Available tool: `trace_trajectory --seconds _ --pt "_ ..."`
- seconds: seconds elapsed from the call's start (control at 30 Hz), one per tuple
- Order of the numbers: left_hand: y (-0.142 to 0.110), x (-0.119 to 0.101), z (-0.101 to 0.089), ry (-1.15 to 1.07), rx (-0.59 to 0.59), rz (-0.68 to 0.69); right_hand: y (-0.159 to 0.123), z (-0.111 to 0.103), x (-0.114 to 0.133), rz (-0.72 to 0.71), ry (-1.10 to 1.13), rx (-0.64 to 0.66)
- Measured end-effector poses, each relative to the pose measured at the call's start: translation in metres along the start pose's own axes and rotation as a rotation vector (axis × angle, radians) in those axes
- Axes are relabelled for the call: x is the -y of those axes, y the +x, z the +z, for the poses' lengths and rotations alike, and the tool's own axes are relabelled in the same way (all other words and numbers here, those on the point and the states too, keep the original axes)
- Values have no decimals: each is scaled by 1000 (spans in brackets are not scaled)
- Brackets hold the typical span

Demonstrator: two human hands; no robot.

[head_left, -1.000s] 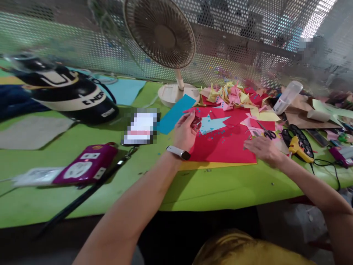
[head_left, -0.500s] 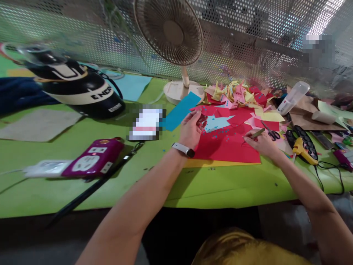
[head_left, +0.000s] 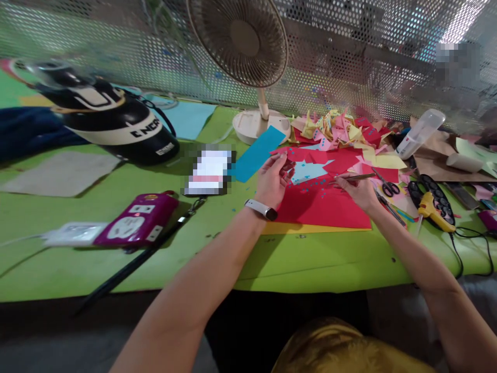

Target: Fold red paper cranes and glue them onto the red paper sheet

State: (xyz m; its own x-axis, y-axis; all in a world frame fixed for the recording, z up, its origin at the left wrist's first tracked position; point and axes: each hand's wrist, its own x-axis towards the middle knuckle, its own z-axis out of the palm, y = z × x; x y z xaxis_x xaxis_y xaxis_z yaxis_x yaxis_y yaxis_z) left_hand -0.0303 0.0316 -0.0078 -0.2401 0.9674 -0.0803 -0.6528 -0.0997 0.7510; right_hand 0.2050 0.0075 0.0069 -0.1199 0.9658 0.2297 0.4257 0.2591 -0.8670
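My left hand [head_left: 274, 178], with a pale-banded watch [head_left: 261, 208] on its wrist, is closed with thumb and fingers on a small red paper piece [head_left: 288, 151] with blue dots. Slim metal tweezers [head_left: 355, 177] sit in my closed right hand [head_left: 356, 190], their tips pointing left, low over the paper. Beneath both hands lies a large red paper sheet [head_left: 326, 211] on a yellow one. A light-blue paper scrap [head_left: 308, 171] rests on the red sheet, with several tiny blue bits scattered around it. My left palm is partly hidden.
Folded paper pieces [head_left: 337, 127] are heaped behind the sheet. Scissors [head_left: 389, 187] and a yellow glue gun [head_left: 435, 210] lie to the right. On the left are a phone [head_left: 209, 172], a purple power strip [head_left: 135, 220] and a black bottle [head_left: 124, 124]. A fan [head_left: 261, 124] stands behind.
My right hand has moved left toward my left hand, and the tweezers have swung from slanting up to nearly level. My left hand stays almost in place. The view has shifted slightly.
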Motion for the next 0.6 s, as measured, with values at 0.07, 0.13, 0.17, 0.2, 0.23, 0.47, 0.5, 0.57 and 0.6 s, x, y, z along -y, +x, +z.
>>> trace_trajectory --seconds 0.07,0.13,0.17,0.2,0.23,0.47,0.5,0.57,0.6 --pt "0 0 0 -10 2 -9 -1 1 -3 14 24 -35" --pt "0 -1 0 -18 -1 -14 -4 -1 -5 17 31 -60" --pt "0 0 0 -19 -2 -15 -5 -1 -6 14 31 -65" --pt "0 0 0 -16 -4 -15 -6 -2 -6 10 35 -65" --pt "0 0 0 -10 -5 -17 -7 -2 -6 6 40 -65" --pt "4 1 -4 13 -1 2 -10 9 3 -49 24 -70" --pt "5 1 -4 10 -6 9 -10 12 4 -46 55 -54" --pt "6 0 -4 -4 -21 17 -9 18 4 -27 132 -16" --pt "6 0 -3 -13 -30 14 -8 21 3 -14 168 3"
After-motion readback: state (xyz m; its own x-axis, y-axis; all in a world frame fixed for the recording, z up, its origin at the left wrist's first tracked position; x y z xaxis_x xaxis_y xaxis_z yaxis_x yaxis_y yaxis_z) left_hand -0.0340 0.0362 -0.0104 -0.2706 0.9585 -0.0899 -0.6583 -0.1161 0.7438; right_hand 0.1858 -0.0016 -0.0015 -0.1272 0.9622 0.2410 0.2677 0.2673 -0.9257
